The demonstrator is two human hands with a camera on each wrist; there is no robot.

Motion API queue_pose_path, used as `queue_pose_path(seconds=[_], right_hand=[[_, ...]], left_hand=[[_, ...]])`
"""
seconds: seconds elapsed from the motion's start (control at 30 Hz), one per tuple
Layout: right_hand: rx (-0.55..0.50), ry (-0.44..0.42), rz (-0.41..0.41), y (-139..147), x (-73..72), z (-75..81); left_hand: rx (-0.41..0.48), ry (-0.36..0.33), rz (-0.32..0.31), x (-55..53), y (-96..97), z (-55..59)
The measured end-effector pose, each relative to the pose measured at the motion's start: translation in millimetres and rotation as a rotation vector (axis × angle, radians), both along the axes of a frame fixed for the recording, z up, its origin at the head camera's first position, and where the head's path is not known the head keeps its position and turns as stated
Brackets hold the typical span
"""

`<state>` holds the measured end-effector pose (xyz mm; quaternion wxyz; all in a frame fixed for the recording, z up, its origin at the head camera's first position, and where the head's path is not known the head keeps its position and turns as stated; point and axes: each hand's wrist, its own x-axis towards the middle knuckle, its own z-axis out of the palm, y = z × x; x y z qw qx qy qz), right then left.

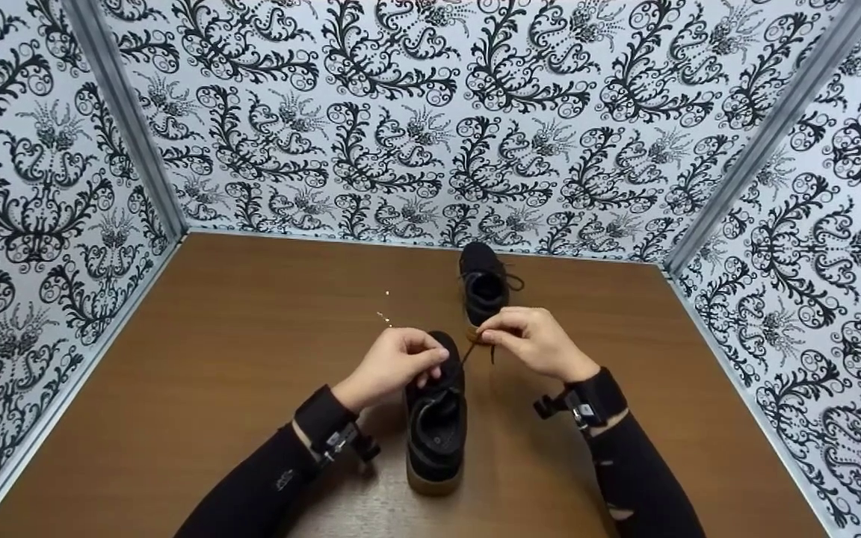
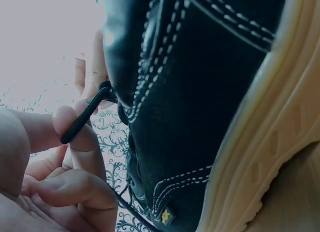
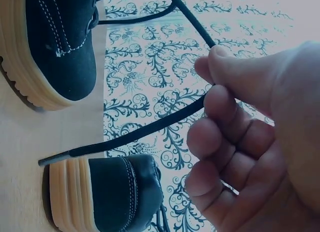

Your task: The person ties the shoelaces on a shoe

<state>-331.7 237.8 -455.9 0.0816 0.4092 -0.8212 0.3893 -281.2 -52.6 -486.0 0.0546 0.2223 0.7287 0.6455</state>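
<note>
A black shoe [image 1: 434, 467] with a tan sole stands on the table, its toe pointing away. Over its laced front, my left hand [image 1: 393, 362] pinches a dark shoelace [image 2: 82, 119], close beside the shoe's upper in the left wrist view. To the right of the shoe, my right hand [image 1: 539, 344] holds a shoelace [image 3: 140, 132] between thumb and forefinger. Its free end with the tip hangs down past the fingers, and the other stretch runs taut toward the near shoe.
Behind stands a second black shoe [image 1: 480, 258], with a loop of lace at its right side. The brown table [image 1: 266, 299] is bounded by patterned walls [image 1: 400, 134] at the back and both sides. Each wrist wears a black strap with a small camera.
</note>
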Motion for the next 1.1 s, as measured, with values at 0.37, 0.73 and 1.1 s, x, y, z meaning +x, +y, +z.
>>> queue_pose_path(seconds=[0.37,0.73,1.1], right_hand=[[-0.093,-0.098,0.034,-6,2.1,-0.9],[-0.226,-0.178,0.062,-9,6.3,1.5],[-0.369,-0.278,0.046,-16,10.1,1.4]], left_hand=[[-0.017,0.026,-0.005,-2.1,0.4,-0.2],[0.042,-0.007,0.022,-1.7,2.2,1.9],[0.176,-0.048,0.06,-1.1,1.3,11.0]])
